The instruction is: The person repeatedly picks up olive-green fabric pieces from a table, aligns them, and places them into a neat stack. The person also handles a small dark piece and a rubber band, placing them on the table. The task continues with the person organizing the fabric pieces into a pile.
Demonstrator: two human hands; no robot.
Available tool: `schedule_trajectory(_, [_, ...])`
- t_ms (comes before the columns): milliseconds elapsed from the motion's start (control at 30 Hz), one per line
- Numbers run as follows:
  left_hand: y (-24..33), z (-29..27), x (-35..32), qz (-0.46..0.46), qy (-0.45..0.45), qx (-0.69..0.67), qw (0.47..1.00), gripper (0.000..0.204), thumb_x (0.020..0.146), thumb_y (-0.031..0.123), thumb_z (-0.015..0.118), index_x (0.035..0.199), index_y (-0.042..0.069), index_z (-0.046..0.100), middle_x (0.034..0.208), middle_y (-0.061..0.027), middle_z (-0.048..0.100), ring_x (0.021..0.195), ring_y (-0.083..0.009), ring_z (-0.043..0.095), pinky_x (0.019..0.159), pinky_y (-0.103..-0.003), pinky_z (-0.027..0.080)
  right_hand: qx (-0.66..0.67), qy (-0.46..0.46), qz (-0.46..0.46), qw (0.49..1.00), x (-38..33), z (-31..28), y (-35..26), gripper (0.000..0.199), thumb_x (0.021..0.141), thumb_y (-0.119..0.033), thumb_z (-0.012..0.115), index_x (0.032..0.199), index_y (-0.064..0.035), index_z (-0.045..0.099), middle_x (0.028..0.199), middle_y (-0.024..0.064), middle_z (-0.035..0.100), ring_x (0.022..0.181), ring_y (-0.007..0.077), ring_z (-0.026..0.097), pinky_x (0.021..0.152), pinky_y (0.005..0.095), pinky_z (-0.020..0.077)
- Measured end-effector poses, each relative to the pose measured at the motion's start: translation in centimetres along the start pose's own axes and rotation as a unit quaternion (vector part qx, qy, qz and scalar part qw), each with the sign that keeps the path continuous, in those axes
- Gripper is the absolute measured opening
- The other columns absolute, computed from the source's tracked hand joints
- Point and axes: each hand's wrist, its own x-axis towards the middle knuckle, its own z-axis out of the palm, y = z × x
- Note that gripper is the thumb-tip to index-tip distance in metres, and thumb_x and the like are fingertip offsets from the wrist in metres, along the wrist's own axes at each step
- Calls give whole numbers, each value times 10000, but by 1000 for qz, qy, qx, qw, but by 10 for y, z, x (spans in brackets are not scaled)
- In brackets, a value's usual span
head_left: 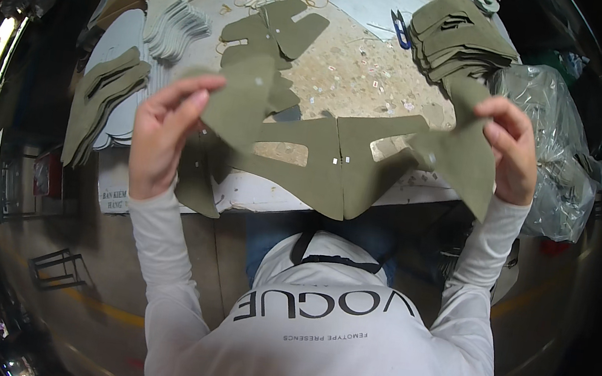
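We begin with the table (346, 72), which has a pale, speckled top and carries all the material. At its far right corner stands a high stack of olive cut pieces (458, 34), and along its left edge lie two more piles, one olive (104, 97) and one pale grey (175, 19). It seems they are sorted by kind, so that one piece can be taken at a time. A crumpled clear plastic bag (550, 145) hangs beside the right edge.

Above the near edge of the table we hold up a large olive fabric piece (319, 164), spread wide and lifted off the top, probably so that its shape and seam can be checked. It has cut-out windows, and small white marks sit near its middle seam.

Our left hand (164, 132) has its grip closed on the left wing of the piece, with the fingers curled over the cloth. Our right hand (511, 147) pinches the right wing between thumb and fingers. So the piece stretches between both grips.

A blue pair of scissors (400, 28) lies near the far edge.
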Motion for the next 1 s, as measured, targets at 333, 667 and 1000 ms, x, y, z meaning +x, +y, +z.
schedule_trajectory(333, [-39, 60, -37, 6, 8, -3, 1000, 382, 912, 6, 629, 1284, -61, 567, 1100, -118, 679, 868, -78, 648, 807, -227, 536, 45, 140, 32, 989, -38, 49, 54, 392, 869, -56, 668, 1244, 36, 596, 1054, 61, 665, 780, 60, 608, 718, 197, 492])
schedule_trajectory(667, [-107, 110, -75, -134, 37, 32, 990, 431, 863, -42, 667, 1283, -25, 575, 1012, -87, 621, 803, -93, 666, 715, -212, 547, -182, 131, 59, 973, -65, 87, 112, 395, 826, 64, 673, 1213, -9, 639, 915, 4, 517, 809, 33, 552, 672, 168, 483])
schedule_trajectory(1000, [-105, 110, -85, -111, 70, 117, 984, 435, 829, -40, 698, 1255, 20, 632, 878, -58, 538, 675, -52, 600, 632, -207, 528, 26, 141, 110, 984, -61, 66, 46, 449, 867, -32, 658, 1304, 35, 576, 757, -26, 611, 684, 24, 544, 651, 155, 434])
